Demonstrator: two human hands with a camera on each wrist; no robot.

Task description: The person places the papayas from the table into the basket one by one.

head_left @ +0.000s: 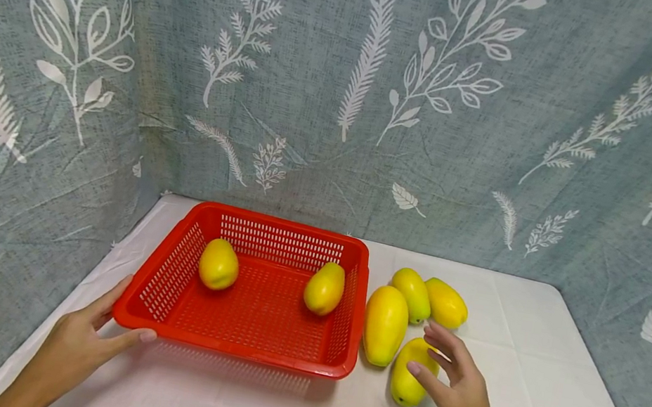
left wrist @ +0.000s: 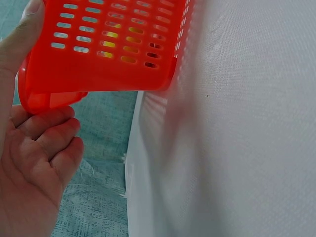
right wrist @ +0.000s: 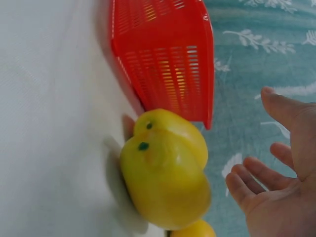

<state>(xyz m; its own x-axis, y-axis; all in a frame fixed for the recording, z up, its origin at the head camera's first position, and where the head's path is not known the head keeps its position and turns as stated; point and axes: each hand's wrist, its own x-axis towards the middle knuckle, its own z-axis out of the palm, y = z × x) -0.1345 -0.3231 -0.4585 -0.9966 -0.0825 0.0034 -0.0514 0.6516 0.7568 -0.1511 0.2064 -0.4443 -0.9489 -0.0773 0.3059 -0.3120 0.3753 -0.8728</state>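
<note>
Thumb along the near rim, fingers tucked at the left side — the person's left hand (head_left: pixel 66 349) grips a corner of the red basket (head_left: pixel 232 351) between them. From my remote seat I take this as a steadying hold: thin slotted plastic looks light enough to slide, and a corner gives purchase without blocking the top.

The right hand (head_left: pixel 455 386) grips nothing. Its fingers are parted and loosely bent over the nearest yellow fruit (head_left: pixel 408 382), and in the right wrist view I see space between palm and fruit. I judge that spread to suit a rounded body too broad for a fingertip pinch.

Just outside the basket's right wall lies a longer fruit (head_left: pixel 385 325), with a greenish fruit (head_left: pixel 412 294) and a plumper yellow one (head_left: pixel 446 304) behind it — a loose cluster on the right hand's side, which to me makes for a short reach. Inside the basket, one fruit (head_left: pixel 219 265) sits toward the left wall and another (head_left: pixel 324 288) toward the right, well apart, with bare floor between.

Under everything I see a white cloth (head_left: pixel 550 367), faintly creased, covering the table. Beyond its edges, a grey-green curtain (head_left: pixel 322 68) printed with white sprigs closes off the back and both sides, so I can tell nothing of the room past it.
</note>
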